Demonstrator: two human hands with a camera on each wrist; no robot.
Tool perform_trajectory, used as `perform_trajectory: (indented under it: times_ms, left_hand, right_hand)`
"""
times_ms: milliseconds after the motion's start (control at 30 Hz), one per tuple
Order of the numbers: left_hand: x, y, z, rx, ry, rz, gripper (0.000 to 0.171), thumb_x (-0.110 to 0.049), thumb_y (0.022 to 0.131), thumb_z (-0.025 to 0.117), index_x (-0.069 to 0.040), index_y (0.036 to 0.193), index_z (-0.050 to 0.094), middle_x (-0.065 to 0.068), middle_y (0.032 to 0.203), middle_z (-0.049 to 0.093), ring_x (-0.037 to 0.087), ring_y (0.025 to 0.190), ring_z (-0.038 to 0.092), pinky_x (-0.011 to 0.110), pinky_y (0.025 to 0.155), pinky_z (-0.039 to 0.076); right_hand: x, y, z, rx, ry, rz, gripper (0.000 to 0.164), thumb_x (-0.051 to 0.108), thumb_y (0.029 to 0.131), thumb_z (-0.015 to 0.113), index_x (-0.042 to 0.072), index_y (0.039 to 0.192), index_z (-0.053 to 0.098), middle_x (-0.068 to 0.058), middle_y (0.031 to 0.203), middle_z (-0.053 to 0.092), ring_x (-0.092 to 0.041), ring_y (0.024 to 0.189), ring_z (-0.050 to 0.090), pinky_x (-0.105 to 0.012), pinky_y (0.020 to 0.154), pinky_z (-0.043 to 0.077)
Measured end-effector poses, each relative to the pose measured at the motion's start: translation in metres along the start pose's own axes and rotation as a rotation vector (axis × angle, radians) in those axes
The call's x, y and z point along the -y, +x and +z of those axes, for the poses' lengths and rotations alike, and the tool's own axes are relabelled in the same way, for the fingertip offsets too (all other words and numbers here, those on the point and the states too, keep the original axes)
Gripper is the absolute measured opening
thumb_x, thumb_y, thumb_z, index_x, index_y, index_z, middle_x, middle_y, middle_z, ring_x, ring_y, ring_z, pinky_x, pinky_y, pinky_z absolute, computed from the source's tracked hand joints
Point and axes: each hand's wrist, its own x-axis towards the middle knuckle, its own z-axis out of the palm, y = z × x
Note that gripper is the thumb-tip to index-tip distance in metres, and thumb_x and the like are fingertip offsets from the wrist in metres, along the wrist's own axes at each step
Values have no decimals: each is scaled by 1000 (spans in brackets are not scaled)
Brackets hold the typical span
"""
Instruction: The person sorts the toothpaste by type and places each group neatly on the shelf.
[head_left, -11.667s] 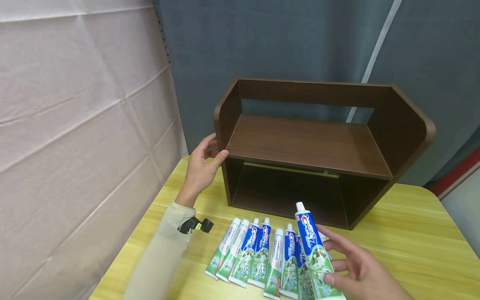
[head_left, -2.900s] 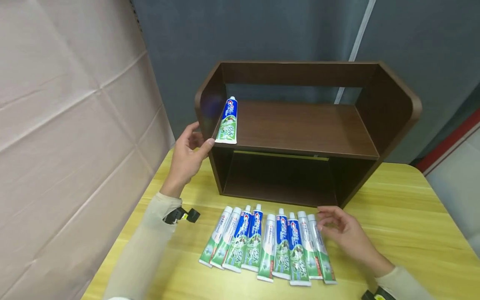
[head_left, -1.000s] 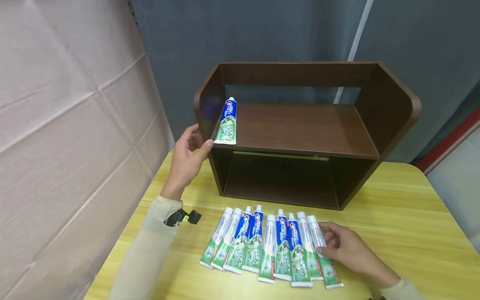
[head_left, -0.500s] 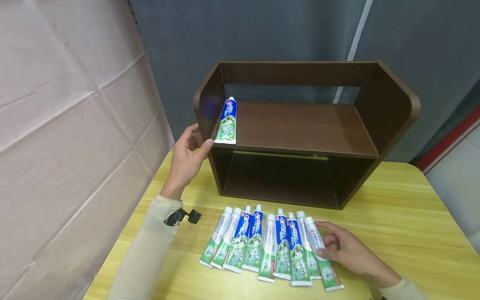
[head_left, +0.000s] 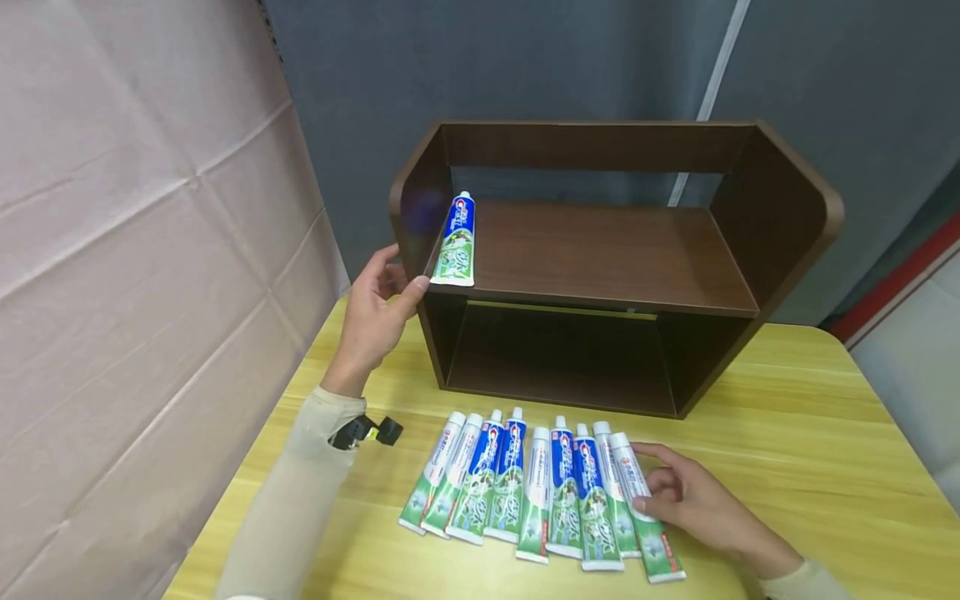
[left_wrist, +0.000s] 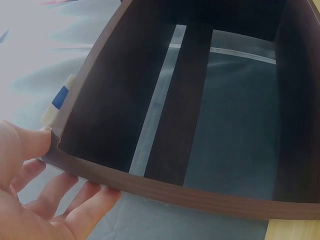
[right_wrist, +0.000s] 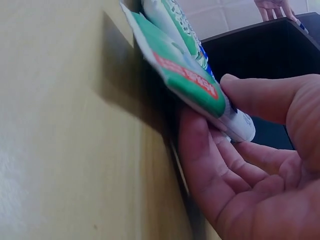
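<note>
In the head view my left hand (head_left: 372,321) holds the left side panel of a dark brown desktop shelf (head_left: 615,254), thumb at the front edge of its upper board. My right hand (head_left: 693,500) pinches the rightmost white-and-green toothpaste tube (head_left: 641,500), thumb on top and fingers beneath, as the right wrist view shows. This tube (right_wrist: 195,82) leans over its neighbour. A blue-and-green toothpaste tube (head_left: 456,242) lies on the upper board against the left panel, cap to the back. Several more toothpaste tubes (head_left: 510,479), some blue-and-green and some white-and-green, lie side by side before the shelf.
The shelf stands on a yellow wood-grain table (head_left: 810,450). Its lower compartment (head_left: 562,354) opens to the front. A pale fabric wall (head_left: 150,292) rises at the left and a grey curtain (head_left: 525,58) hangs behind.
The blue-and-green tube once in my right hand now lies on the upper board. Since then that hand has taken hold of the rightmost tube and tilted it slightly. My left hand stays put.
</note>
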Motion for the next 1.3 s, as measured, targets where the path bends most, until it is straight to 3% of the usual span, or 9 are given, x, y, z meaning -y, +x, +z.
perform_trajectory:
  times_ms: [333,567,800,1067,1300]
  left_hand:
    - [0,0,2,-2,-10,0,51,-25,103,72,-19,150,55,15,122,66,28,108,70,26,80,64]
    - [1,1,3,-1,-2,-4,51,-25,103,72,-19,151,54,15,123,66,28,108,69,31,82,65]
    - [2,0,1,-3,-7,-10,51,-24,103,71,-19,151,54,15,123,66,28,108,69,32,83,66]
    - [2,0,1,-6,-16,-9,51,-23,103,72,-20,150,55,15,122,66,28,106,69,27,80,64]
    - [3,1,1,-7,-11,-16,51,-23,102,72,-20,150,55,15,122,66,28,105,68,26,78,64]
  right_hand:
    - [6,-3,-6,23,36,-47,84,5,97,72,-9,162,20,-25,107,72,-22,86,76,-33,78,65]
    - [12,2,-2,-8,27,5,86,9,98,73,1,166,21,-23,118,71,-20,97,75,-27,85,63]
    - [20,7,3,-34,70,22,84,11,99,74,1,166,24,-24,123,71,-21,103,76,-28,89,63]
    - [22,13,13,-6,139,-76,71,5,99,71,-7,157,33,-28,119,69,-23,98,77,-35,88,65]
    - [28,19,22,14,201,-51,69,6,100,70,-3,158,32,-21,118,65,-23,94,76,-47,79,67]
